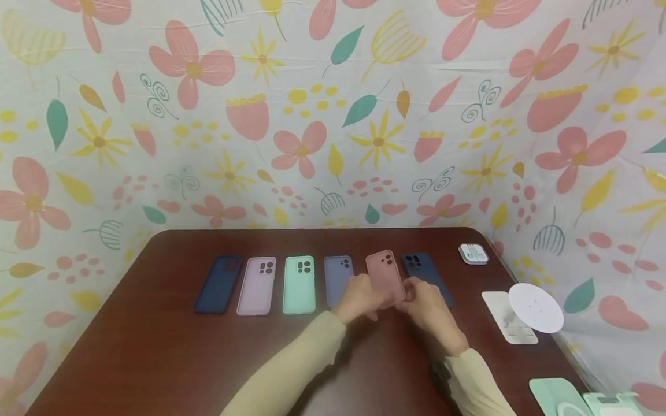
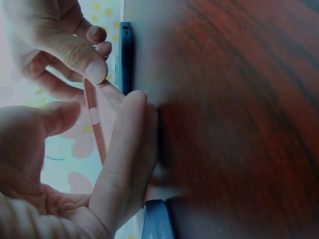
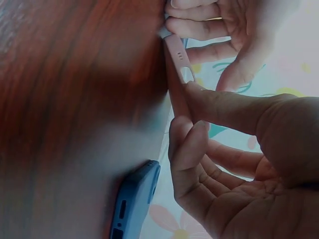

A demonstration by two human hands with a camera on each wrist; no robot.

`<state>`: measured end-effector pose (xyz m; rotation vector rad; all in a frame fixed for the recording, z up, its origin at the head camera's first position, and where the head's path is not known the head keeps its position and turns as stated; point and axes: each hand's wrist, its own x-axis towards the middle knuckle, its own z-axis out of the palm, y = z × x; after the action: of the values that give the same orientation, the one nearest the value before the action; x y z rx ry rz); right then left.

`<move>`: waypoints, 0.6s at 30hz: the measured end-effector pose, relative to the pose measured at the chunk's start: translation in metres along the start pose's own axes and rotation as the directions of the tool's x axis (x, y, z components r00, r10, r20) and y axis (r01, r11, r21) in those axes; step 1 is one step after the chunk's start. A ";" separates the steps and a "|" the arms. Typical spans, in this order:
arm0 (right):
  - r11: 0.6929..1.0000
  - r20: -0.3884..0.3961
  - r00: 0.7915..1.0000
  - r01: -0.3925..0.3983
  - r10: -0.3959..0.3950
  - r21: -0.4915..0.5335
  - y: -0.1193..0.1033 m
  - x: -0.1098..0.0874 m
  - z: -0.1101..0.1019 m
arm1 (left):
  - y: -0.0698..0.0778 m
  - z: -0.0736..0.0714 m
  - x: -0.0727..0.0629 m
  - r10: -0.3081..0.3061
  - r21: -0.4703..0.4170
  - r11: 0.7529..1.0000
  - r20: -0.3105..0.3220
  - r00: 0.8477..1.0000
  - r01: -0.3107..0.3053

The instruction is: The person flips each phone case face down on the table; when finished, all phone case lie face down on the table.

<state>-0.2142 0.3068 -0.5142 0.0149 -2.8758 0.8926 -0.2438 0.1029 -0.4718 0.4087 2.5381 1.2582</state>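
Two cream cloth sleeves (image 1: 291, 364) reach toward a thin, smooth pink phone case with round corners (image 1: 381, 273). Behind the pink case hangs a big white cloth with flowers (image 1: 312, 69). Below it is a shiny, dark brown wooden table (image 1: 130, 352). The left hand (image 1: 361, 297) has fingers nearly straight against the case, thumb apart. The right hand (image 1: 429, 309) bends in, pinching the case near its lower right corner. The case tilts between a greyish blue phone case (image 1: 337, 280), left of it, and a dark blue phone case (image 1: 429, 270), right of it. Further right sits a small, white, rounded box (image 1: 473, 253).
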 end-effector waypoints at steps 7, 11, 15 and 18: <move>0.998 0.053 0.997 -0.057 0.055 0.030 -0.055 -0.020 -0.032 | 0.000 0.002 -0.002 0.002 -0.079 0.997 0.007 1.000 -0.001; 0.998 0.053 0.997 -0.064 0.062 0.024 -0.067 -0.025 -0.038 | 0.000 0.002 -0.005 -0.021 -0.098 0.995 0.007 1.000 0.022; 0.998 0.036 0.998 -0.051 0.050 0.031 -0.070 -0.026 -0.039 | 0.001 0.003 -0.005 -0.049 -0.109 0.993 0.011 0.999 0.050; 0.998 0.033 0.999 -0.040 0.039 0.040 -0.071 -0.025 -0.039 | 0.001 0.004 -0.004 -0.069 -0.125 0.990 0.015 0.998 0.070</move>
<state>-0.1808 0.2693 -0.4451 -0.0239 -2.8970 0.9660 -0.2389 0.1050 -0.4728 0.2961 2.4263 1.3763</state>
